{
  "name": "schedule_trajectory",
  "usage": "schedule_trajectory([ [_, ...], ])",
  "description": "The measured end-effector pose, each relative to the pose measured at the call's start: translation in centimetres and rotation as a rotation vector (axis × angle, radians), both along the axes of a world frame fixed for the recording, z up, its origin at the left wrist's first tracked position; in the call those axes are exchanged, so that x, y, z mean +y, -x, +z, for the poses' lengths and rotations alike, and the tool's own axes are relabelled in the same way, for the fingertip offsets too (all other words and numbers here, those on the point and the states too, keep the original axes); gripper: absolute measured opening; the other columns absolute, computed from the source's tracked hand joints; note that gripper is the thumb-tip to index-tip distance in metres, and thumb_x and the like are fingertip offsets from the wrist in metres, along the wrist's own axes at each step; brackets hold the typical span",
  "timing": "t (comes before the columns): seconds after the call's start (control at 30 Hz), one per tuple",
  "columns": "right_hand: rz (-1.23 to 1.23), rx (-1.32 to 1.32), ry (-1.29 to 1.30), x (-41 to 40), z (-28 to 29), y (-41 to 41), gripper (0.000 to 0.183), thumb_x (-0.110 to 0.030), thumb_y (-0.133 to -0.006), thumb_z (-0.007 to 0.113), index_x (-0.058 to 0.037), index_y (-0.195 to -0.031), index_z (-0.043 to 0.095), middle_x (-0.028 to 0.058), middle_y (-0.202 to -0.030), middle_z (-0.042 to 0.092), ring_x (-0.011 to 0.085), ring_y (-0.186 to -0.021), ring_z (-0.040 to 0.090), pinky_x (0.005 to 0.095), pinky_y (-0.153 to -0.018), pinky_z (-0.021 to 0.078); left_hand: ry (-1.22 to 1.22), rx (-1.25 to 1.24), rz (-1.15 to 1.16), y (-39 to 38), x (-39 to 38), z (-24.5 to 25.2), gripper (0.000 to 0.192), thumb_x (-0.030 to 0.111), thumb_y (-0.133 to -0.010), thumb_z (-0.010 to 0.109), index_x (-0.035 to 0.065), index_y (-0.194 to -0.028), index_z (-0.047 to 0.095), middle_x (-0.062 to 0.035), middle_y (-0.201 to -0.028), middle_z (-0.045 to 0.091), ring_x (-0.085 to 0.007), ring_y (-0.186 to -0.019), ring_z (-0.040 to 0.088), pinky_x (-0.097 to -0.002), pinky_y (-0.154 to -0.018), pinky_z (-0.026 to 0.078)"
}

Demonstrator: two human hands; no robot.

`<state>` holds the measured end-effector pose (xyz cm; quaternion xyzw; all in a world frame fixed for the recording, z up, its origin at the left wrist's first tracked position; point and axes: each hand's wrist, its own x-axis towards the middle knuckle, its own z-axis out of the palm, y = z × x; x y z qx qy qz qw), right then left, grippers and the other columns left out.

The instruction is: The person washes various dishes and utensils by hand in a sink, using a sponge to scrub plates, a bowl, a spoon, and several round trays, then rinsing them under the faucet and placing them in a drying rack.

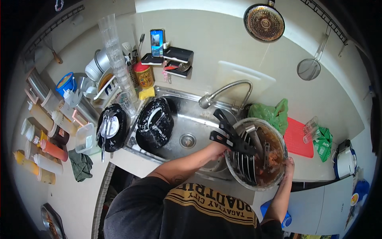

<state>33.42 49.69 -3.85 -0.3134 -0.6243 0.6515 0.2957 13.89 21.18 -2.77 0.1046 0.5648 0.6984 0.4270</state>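
Observation:
My left hand point(218, 151) grips the left side of a large metal pot point(257, 188). On the pot's right rim is my right hand point(289, 167). Held above the right end of the stainless steel sink point(191, 116), the pot contains murky brown liquid with food bits. Several utensils stand in it, among them a black slotted turner point(246, 164), and their black handles point(235, 139) lean out over the left rim. In the sink's left part, a black pot point(156, 122) covered in soap suds lies tilted. A flexible metal faucet point(226, 91) arches above the basin.
Left of the sink, a black pan point(110, 142) holds cutlery and a small plate, near stacked clear glasses point(115, 50) and several sauce bottles point(53, 149). To the right are a green plastic bag point(268, 115), a red board point(297, 140) and a white appliance point(345, 161).

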Motion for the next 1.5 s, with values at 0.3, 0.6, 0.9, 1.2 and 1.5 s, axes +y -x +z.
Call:
schedule_trajectory([
  [0.3,0.101,-0.012,-0.059,-9.0,1.7,1.9,0.012,0.005,-0.062,0.042,-0.0063,-0.064,0.044,-0.0023,-0.055,0.044,0.0063,-0.046,0.037,0.0193,-0.042,0.0286,-0.161,-0.159,0.142,-3.4,-11.3,0.0,0.025,0.011,-0.071,0.052,0.0132,-0.094,0.042,0.0,-0.068,0.048,-0.0085,-0.05,0.046,-0.0204,-0.035,0.034],
  [0.6,0.335,-0.009,-0.082,-19.7,1.7,4.9,0.011,0.005,-0.06,0.04,-0.0057,-0.064,0.042,-0.0018,-0.056,0.044,0.0056,-0.047,0.037,0.019,-0.042,0.029,-0.339,-0.167,0.451,-5.7,-23.3,-2.4,0.002,0.008,-0.073,0.049,0.0068,-0.072,0.05,-0.0016,-0.063,0.051,-0.012,-0.056,0.052,-0.0246,-0.049,0.044],
  [0.9,0.636,-0.019,0.018,-33.5,3.4,8.8,0.012,0.006,-0.059,0.04,-0.0044,-0.066,0.043,-0.0008,-0.054,0.045,0.0062,-0.044,0.038,0.0178,-0.042,0.03,-0.212,0.075,0.7,-10.6,-38.7,-2.7,0.012,0.004,-0.073,0.049,0.002,-0.084,0.05,-0.0079,-0.075,0.053,-0.0142,-0.063,0.052,-0.0246,-0.054,0.042],
  [1.2,0.922,-0.05,0.142,-50.6,4.2,12.0,0.016,0.007,-0.058,0.042,-0.0034,-0.07,0.045,0.0007,-0.059,0.047,0.0088,-0.049,0.043,0.0184,-0.047,0.0343,-0.316,-0.114,1.295,-19.2,-51.7,5.8,0.007,0.002,-0.07,0.049,0.0086,-0.07,0.046,-0.0007,-0.059,0.046,-0.0104,-0.047,0.048,-0.0223,-0.039,0.04],
  [1.5,1.261,-0.044,0.088,-63.9,4.0,13.4,0.014,0.007,-0.058,0.042,-0.0039,-0.066,0.044,0.0008,-0.059,0.046,0.0085,-0.05,0.042,0.0194,-0.046,0.0325,-0.067,0.083,1.535,-26.0,-62.2,1.1,0.001,0.013,-0.072,0.048,0.0129,-0.072,0.047,0.002,-0.056,0.046,-0.0065,-0.043,0.045,-0.0169,-0.032,0.033],
])
